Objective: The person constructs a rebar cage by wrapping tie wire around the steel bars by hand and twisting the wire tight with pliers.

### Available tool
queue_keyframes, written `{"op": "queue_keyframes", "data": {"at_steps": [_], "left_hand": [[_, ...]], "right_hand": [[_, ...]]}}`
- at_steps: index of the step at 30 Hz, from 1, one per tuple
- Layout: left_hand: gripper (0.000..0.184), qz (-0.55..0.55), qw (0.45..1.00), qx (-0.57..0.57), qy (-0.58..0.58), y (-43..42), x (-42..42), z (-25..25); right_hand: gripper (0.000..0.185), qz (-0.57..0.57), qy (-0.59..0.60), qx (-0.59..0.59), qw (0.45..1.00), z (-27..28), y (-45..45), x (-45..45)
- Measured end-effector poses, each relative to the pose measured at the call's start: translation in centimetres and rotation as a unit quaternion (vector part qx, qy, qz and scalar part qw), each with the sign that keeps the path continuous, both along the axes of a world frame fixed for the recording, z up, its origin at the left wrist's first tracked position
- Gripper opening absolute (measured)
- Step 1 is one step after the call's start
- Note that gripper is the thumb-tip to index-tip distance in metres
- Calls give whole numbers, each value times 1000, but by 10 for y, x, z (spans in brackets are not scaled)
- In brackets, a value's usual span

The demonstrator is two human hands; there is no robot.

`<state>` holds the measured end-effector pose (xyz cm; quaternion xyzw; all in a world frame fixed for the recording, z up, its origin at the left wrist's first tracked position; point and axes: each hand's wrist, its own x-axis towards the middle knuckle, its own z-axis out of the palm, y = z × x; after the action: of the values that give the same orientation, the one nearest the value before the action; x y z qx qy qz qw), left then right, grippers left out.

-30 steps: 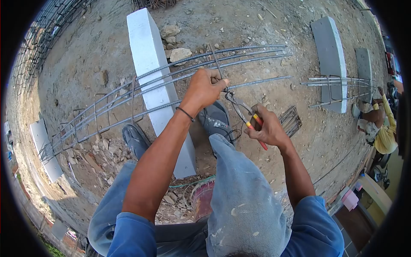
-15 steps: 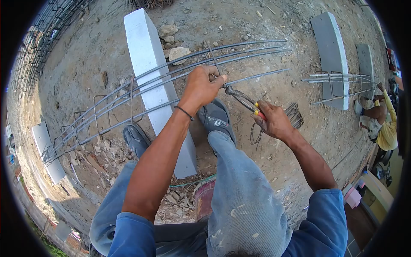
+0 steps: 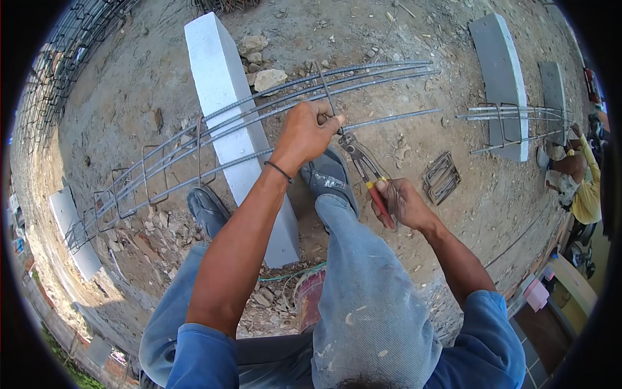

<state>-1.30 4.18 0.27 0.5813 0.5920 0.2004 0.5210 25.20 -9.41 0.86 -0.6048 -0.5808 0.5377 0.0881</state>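
My left hand (image 3: 304, 133) is closed round a thin steel stirrup (image 3: 326, 87), which stands across the long ribbed rebars (image 3: 382, 76). In my right hand (image 3: 409, 206) are pincers (image 3: 373, 185) with red and yellow handles, and thin tie wire hangs along them. The jaws of the pincers touch the stirrup's lower end, just below my left fingers, close to the lowest rebar. To the left, more stirrups (image 3: 145, 174) sit around the rebars, which rest on a pale block (image 3: 227, 97).
A pile of bent stirrups (image 3: 442, 178) lies right of my right hand. Grey blocks (image 3: 502, 84) hold up another rebar cage (image 3: 499, 123) at the right, where a person in yellow (image 3: 585, 194) crouches. Stones (image 3: 269, 80) lie behind the pale block.
My right hand has moved down and slightly left, swinging the pincers' handles toward me. The tie wire now shows beside them. My left hand stays in place.
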Motion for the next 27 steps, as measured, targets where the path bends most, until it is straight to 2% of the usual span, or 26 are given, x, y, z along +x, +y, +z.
{"op": "queue_keyframes", "data": {"at_steps": [1, 2, 3, 4, 6, 7, 8, 9, 10, 11, 12, 13, 14, 15, 16, 18, 20, 21, 22, 23, 24, 27], "left_hand": [[26, 0, 1000, 2, -1, -1, 0, -3], [27, 0, 1000, 0, -11, -2, 0, -6], [27, 0, 1000, -2, -20, -2, 1, -5], [27, 3, 1000, 1, -21, 0, 2, -5], [27, 11, 996, 84, 6, -5, 2, -7], [27, 12, 997, 80, 7, -6, 0, -7], [28, 5, 999, 39, -5, -4, -1, -8], [28, -2, 1000, 1, -18, -2, 0, -9], [28, -2, 1000, 2, -20, -1, 1, -8], [28, 7, 1000, -1, -23, -1, 1, -8], [29, 18, 1000, -5, -25, -1, 1, -8], [29, 18, 999, -6, -27, -1, 1, -9], [29, 19, 999, -6, -27, -1, 1, -10], [30, 19, 999, -7, -27, -2, 1, -10], [30, 18, 999, -8, -28, -3, 2, -9], [29, 26, 999, 23, 6, -4, 4, -4], [29, 25, 999, 19, 10, -3, 5, -1], [29, 27, 999, 10, 15, -5, 5, -1], [29, 27, 999, 12, 15, -5, 4, -1], [28, 28, 999, 4, 15, -5, 4, -2], [28, 27, 1000, -4, 14, -5, 5, -3], [26, 5, 1000, 18, -1, -4, 3, -4]], "right_hand": [[58, -112, 274, -303, 906, 3, 6, 9], [68, -202, 496, -549, 642, 6, 10, 12], [85, -220, 496, -561, 625, 1, 7, 9], [85, -218, 495, -560, 627, 0, 7, 8], [64, -170, 512, -484, 689, -2, 2, 2], [64, -171, 511, -487, 687, 0, 0, -2], [52, -124, 404, -400, 813, 5, 0, -4], [44, -71, 282, -296, 910, 13, 2, -6], [44, -72, 280, -295, 911, 26, 6, -12], [40, -48, 121, -165, 978, 43, 10, -20], [40, -21, -43, -28, 998, 56, 11, -27], [43, 7, -105, 30, 994, 62, 9, -28], [43, 8, -106, 29, 994, 61, 6, -31], [43, 49, -214, 204, 954, 58, 2, -32], [44, 88, -314, 369, 870, 54, -2, -33], [42, 96, -334, 363, 865, 39, -9, -29], [37, 95, -266, 235, 930, 26, -16, -28], [37, 95, -266, 234, 930, 27, -15, -27], [38, 9, -95, 44, 994, 26, -9, -25], [43, -78, 82, -147, 983, 26, -3, -21], [43, -79, 81, -144, 983, 28, 1, -15], [45, -143, 253, -284, 914, 28, 11, 6]]}}
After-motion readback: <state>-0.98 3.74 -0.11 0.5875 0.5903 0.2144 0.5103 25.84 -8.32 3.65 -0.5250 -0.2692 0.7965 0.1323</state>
